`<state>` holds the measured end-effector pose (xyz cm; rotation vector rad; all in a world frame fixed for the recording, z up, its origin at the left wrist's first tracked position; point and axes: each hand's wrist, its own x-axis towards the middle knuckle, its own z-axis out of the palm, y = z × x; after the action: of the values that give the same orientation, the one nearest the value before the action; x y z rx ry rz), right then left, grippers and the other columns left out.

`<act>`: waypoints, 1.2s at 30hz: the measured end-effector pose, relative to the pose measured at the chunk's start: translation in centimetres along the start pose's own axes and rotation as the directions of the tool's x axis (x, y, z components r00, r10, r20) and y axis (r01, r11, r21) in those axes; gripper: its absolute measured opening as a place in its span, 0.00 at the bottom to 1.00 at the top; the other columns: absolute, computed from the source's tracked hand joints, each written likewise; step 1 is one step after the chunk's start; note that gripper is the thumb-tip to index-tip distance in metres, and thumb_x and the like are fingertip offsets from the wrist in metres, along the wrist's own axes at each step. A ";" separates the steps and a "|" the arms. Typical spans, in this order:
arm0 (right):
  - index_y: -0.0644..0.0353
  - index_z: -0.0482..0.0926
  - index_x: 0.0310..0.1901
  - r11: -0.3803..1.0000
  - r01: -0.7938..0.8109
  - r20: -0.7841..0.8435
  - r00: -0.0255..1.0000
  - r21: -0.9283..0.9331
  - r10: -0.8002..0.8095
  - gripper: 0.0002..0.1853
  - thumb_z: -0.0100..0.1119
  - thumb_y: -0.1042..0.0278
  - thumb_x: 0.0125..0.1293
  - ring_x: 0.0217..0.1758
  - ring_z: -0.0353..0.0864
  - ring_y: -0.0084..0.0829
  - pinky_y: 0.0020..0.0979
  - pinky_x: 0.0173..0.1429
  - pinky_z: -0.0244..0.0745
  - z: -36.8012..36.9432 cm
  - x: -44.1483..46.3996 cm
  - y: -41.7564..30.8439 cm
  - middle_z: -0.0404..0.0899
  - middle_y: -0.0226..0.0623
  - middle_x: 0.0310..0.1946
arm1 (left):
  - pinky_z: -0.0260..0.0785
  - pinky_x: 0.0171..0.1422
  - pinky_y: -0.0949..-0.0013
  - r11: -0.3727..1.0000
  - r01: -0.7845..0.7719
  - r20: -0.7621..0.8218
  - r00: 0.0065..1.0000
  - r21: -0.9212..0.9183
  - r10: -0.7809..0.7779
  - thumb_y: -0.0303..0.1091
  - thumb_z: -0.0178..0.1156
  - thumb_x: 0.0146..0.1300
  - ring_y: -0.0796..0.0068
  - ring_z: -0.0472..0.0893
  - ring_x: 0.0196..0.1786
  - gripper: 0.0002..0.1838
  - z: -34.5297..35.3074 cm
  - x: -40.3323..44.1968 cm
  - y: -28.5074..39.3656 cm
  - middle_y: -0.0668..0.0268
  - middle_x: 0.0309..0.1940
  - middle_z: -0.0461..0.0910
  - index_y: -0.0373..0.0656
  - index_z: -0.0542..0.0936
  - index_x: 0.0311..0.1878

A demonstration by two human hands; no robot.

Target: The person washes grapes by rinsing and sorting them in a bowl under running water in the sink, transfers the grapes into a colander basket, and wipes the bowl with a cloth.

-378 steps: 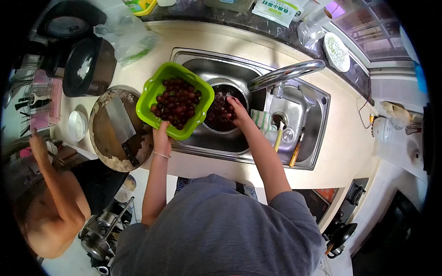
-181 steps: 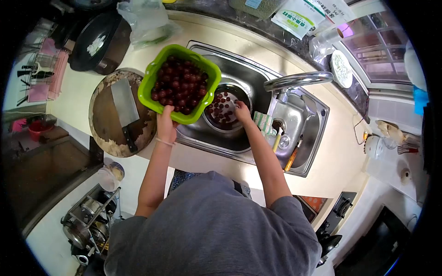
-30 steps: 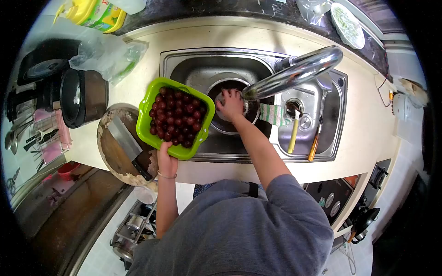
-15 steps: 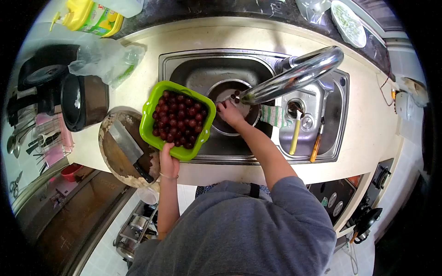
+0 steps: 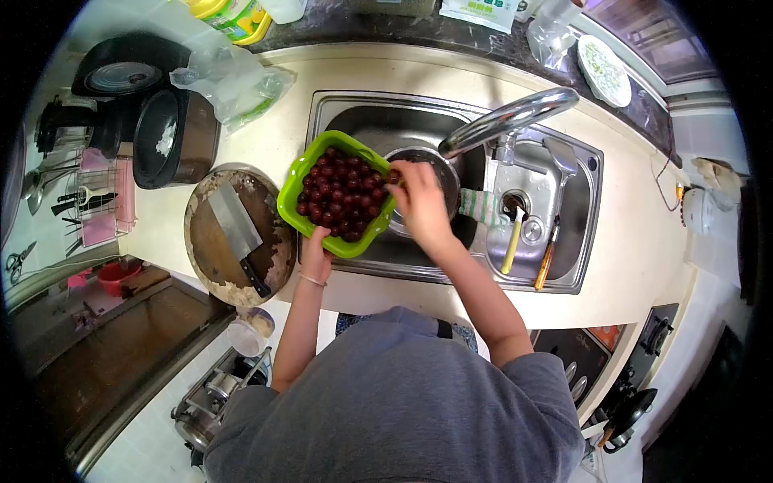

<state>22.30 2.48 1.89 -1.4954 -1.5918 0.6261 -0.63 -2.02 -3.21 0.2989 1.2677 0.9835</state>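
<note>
My left hand grips the near-left rim of a lime-green plastic basket, its thumb over the edge. Dark red grapes are heaped inside; the basket is held over the left part of the sink. At the basket's right rim is my right hand, slightly blurred. Its fingers are pinched together, with a dark red grape showing at the tips. Beneath that hand, a round metal pot stands in the left basin, partly hidden by the hand and basket.
A chrome faucet arches over the sink. Left of the basket, a cleaver lies on a round chopping board. A striped cloth hangs over the divider. The right basin holds a yellow-handled tool and a spatula.
My right hand has risen from inside the pot to the basket's right rim, with a grape at its fingertips. My left hand still holds the basket. The camera view has shifted.
</note>
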 end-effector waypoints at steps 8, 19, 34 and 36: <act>0.54 0.68 0.50 0.994 0.076 0.216 0.975 -0.073 -0.058 0.19 0.55 0.70 0.55 0.43 0.71 0.45 0.39 0.42 0.73 3.2 -0.4 -7.4 0.68 0.45 0.42 | 0.62 0.60 0.64 0.999 0.036 0.032 0.999 -0.014 -0.036 0.26 0.47 0.55 0.69 0.68 0.56 0.27 2.5 -2.1 -0.1 0.65 0.55 0.66 0.42 0.60 0.61; 0.60 0.72 0.41 0.999 -0.042 -0.073 0.997 -0.034 0.039 0.10 0.49 0.73 0.57 0.39 0.76 0.47 0.41 0.41 0.71 2.0 -2.6 9.1 0.74 0.47 0.31 | 0.67 0.53 0.65 0.993 0.064 -0.021 0.998 -0.101 -0.066 0.31 0.53 0.52 0.71 0.71 0.51 0.23 0.1 -1.4 1.2 0.67 0.50 0.71 0.42 0.67 0.54; 0.52 0.70 0.46 0.881 -0.106 0.547 0.748 -0.460 0.376 0.14 0.43 0.70 0.58 0.51 0.68 0.52 0.43 0.51 0.70 14.0 -9.6 19.4 0.64 0.49 0.51 | 0.63 0.58 0.66 0.993 0.065 -0.045 0.997 -0.093 -0.069 0.29 0.51 0.54 0.70 0.70 0.53 0.22 0.0 -0.8 1.7 0.67 0.50 0.70 0.41 0.67 0.55; 0.54 0.72 0.44 0.842 -0.387 0.437 0.727 -0.375 0.529 0.12 0.45 0.71 0.57 0.46 0.72 0.51 0.43 0.49 0.71 14.2 -9.8 20.0 0.68 0.49 0.46 | 0.63 0.59 0.65 0.995 0.060 -0.034 0.997 -0.086 -0.063 0.29 0.50 0.55 0.69 0.70 0.53 0.22 0.0 -0.8 1.6 0.66 0.50 0.70 0.41 0.66 0.55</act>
<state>20.74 -1.13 -24.29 -2.0825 -1.7512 1.2455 -1.37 -1.73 -1.58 0.1759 1.2576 0.9912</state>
